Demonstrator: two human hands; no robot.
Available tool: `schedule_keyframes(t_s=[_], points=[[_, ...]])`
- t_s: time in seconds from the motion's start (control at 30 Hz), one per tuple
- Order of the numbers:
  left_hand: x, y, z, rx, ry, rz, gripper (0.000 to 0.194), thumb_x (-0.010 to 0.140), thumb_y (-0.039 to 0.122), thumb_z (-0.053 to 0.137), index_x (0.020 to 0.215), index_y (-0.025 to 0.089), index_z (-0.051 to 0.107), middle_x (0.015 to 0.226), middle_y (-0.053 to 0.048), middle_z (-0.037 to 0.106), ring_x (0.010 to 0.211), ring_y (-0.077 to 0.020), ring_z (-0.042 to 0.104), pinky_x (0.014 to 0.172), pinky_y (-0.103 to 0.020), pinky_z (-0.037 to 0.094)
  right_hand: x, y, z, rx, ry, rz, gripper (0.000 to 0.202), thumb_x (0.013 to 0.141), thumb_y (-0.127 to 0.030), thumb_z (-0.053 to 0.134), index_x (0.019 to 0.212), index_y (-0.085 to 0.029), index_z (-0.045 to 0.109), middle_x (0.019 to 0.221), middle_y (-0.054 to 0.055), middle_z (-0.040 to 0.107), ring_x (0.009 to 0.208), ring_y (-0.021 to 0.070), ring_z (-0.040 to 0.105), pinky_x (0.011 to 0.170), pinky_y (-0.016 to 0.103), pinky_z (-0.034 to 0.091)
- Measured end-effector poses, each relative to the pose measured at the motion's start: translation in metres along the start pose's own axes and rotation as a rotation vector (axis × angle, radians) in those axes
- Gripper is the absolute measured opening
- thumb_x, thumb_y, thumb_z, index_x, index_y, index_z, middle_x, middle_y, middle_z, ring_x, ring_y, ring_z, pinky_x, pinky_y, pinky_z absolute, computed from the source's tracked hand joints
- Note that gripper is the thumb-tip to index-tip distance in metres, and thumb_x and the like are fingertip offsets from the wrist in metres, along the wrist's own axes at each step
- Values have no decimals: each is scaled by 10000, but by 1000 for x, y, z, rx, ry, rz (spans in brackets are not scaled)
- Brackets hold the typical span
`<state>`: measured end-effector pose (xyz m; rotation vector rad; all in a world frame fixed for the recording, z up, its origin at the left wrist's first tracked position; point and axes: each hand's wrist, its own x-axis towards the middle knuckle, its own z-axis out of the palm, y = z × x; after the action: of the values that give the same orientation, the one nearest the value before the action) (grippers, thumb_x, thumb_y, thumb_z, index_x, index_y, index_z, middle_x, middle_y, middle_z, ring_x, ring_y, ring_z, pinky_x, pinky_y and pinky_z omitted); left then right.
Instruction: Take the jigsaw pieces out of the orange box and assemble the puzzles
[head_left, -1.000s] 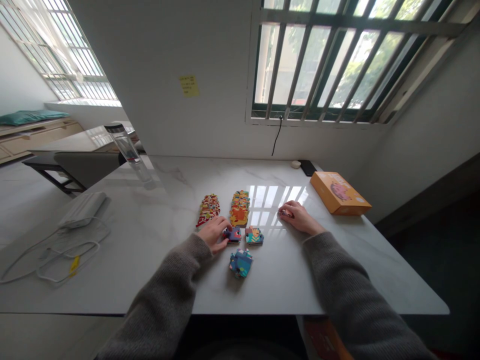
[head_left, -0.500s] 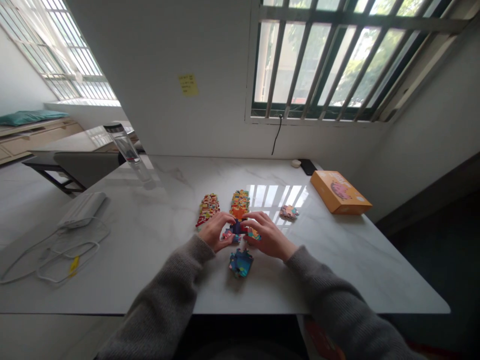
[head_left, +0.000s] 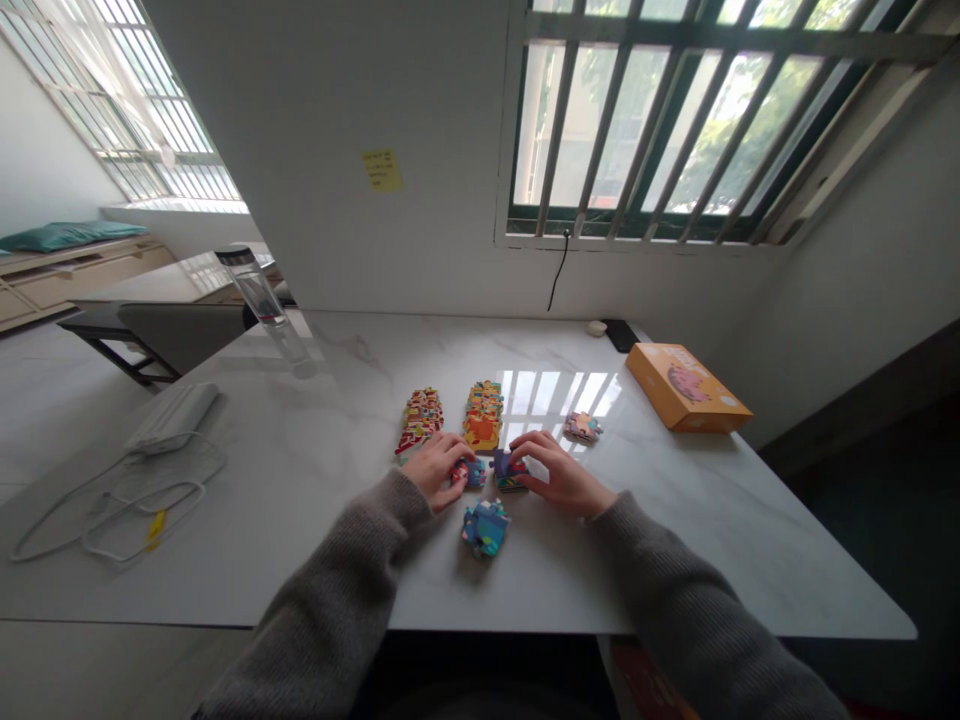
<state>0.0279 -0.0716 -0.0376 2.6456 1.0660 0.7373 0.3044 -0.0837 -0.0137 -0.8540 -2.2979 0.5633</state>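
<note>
On the white marbled table (head_left: 551,580) we find the left hand (head_left: 437,470) and right hand (head_left: 556,478) half-curled at a blue-and-red puzzle stack (head_left: 475,474) and a dark-purple puzzle stack (head_left: 508,467) respectively, firmness undeterminable, and judge both light, stiff card, best pinched by opposite edges

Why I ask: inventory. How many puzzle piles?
6: red pile, orange pile behind; stack by left hand; pile by right hand; blue pile nearest; pink pile right. More may be hidden.
</note>
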Motion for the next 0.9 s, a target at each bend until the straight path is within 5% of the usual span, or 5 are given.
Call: schedule_keyframes(t_s=[0.27,0.9], points=[[-2,-12,9,-12,-95,0,260,740,206,629,999,207,601,1084,-77,601,1010,-252,544,952,-405,475,-1,0,4,-57,-106,28,195,822,-102,659,953,-242,625,1189,69,576,1123,233,522,1000,428,472],[-1,-23,11,15,-123,-27,172,800,276,697,933,213,607,981,-46,645,918,-222,581,872,-371,484,-2,3,-4,-226,-201,98,282,825,-274,746,1031,-223,560,1041,65,624,985,248,571,851,388,489]])
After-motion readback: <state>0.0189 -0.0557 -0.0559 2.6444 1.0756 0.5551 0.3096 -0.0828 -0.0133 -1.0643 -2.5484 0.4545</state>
